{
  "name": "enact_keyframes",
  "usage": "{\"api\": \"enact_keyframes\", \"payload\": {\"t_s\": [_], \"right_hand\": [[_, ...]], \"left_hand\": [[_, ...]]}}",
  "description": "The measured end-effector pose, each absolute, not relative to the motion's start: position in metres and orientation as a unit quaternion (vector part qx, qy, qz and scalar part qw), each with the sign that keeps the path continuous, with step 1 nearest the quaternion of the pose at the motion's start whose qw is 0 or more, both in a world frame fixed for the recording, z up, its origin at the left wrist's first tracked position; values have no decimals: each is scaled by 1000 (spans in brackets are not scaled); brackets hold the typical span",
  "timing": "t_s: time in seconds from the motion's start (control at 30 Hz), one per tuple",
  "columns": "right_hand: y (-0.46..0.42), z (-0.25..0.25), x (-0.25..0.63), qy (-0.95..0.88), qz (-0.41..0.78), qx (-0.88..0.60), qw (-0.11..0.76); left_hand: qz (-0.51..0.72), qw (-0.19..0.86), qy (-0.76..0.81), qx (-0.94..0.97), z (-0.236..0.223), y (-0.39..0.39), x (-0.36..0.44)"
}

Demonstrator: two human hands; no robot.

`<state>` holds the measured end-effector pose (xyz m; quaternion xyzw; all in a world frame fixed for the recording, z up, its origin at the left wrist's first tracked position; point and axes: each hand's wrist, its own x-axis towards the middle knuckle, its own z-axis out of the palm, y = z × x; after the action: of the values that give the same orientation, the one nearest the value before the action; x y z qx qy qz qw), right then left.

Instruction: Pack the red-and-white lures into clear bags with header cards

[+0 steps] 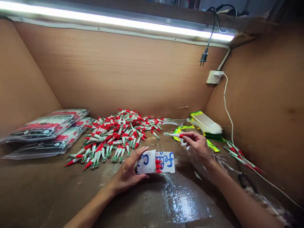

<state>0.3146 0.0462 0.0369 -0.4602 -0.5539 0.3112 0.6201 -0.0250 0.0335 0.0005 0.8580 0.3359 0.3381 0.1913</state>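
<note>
My left hand (129, 169) curves round the left end of a white card (145, 166) with blue handwriting, thumb below and fingers above. The card is folded over, and red tips of several squid jigs (158, 166) show in the fold; their other ends are hidden. Between thumb and fingers, my right hand (199, 147) pinches one red-and-white squid jig (174, 135) by its red end. Its green hook crown points left, toward a large pile of similar jigs (123, 126) behind my left hand.
Clear bags of jigs (47, 126) are stacked at left. Clear packets (205, 122) with yellow-green headers lie behind my right hand, near loose yellow labels (212, 145). More jigs (247, 161) and a white cable (228, 107) run along the right wall. A black plug (203, 58) hangs above.
</note>
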Motion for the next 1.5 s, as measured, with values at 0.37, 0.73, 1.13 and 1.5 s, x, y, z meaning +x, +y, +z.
{"api": "enact_keyframes", "payload": {"t_s": [0.37,0.73,1.13,1.5], "right_hand": [[18,45,292,-783,121,-388,470],[25,12,259,-864,-14,-372,340],[63,22,258,-860,144,-392,294],[192,36,175,-764,63,-628,130]], "left_hand": [[354,190,371,837,2,34,-24],[295,235,320,869,2,23,-15],[258,254,308,880,-8,33,-27],[216,249,333,883,-8,32,-33]]}}
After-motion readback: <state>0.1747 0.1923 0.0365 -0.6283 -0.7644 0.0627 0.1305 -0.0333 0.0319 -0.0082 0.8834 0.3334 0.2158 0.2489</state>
